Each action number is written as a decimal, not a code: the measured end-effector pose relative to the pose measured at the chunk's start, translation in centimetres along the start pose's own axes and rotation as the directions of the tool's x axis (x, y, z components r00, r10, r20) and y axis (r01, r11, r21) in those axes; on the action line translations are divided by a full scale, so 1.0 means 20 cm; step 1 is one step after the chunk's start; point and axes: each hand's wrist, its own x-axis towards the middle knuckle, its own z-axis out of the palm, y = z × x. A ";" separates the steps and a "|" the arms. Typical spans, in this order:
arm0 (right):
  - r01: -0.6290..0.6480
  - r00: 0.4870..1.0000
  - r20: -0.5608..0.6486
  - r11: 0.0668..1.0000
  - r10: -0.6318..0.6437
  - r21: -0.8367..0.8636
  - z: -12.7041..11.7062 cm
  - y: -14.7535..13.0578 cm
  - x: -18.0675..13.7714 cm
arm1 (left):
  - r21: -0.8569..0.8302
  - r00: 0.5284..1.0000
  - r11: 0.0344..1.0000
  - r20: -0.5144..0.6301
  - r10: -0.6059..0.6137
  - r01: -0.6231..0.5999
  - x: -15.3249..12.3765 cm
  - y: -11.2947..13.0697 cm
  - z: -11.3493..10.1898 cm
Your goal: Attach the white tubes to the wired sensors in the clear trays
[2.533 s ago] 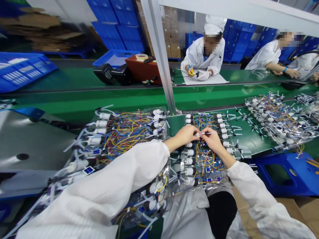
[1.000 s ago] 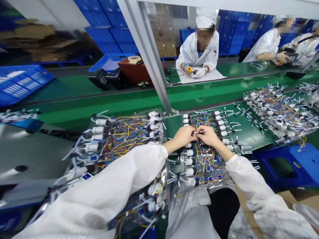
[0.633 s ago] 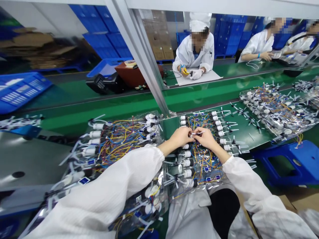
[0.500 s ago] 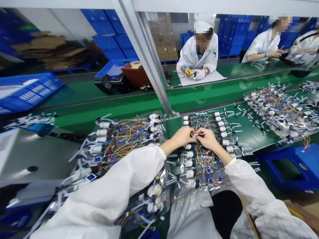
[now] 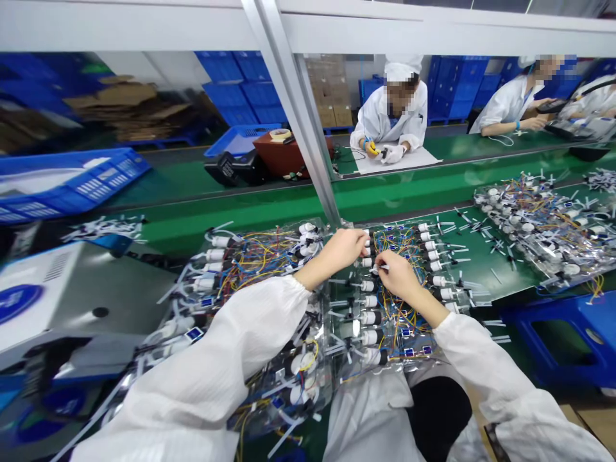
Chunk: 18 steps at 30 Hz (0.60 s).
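Note:
My left hand (image 5: pixel 347 248) is over the upper left edge of a clear plastic tray (image 5: pixel 349 371), fingers curled together beside the row of white cylindrical parts; what they hold, if anything, is hidden. Just to the right and lower, my right hand (image 5: pixel 397 276) pinches a small white piece (image 5: pixel 376 269) above the wires. Along both sides of this tray lie white cylinders with black ends, such as one white cylindrical part (image 5: pixel 369 317), with pale tubes sticking outward. Yellow, blue and red wires (image 5: pixel 399 308) tangle between the rows, with small blue-faced pieces among them.
A second wired tray (image 5: pixel 262 256) lies to the left, and another pile (image 5: pixel 539 224) to the right. Loose black-and-white tube pieces (image 5: pixel 481 228) lie on the green bench. A metal post (image 5: pixel 301 109) rises ahead. A blue stool (image 5: pixel 568 333) stands right; a co-worker (image 5: pixel 392 115) sits opposite.
My hands were together over the tray with a small white piece between them; now they are apart. The left has moved up and left, the right slightly down. The view has shifted a little.

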 end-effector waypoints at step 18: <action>0.282 0.946 0.257 0.892 -0.197 -0.355 0.11 0.01 -0.01 | 0.580 0.917 0.804 0.238 -0.321 0.131 0.09 0.04 0.21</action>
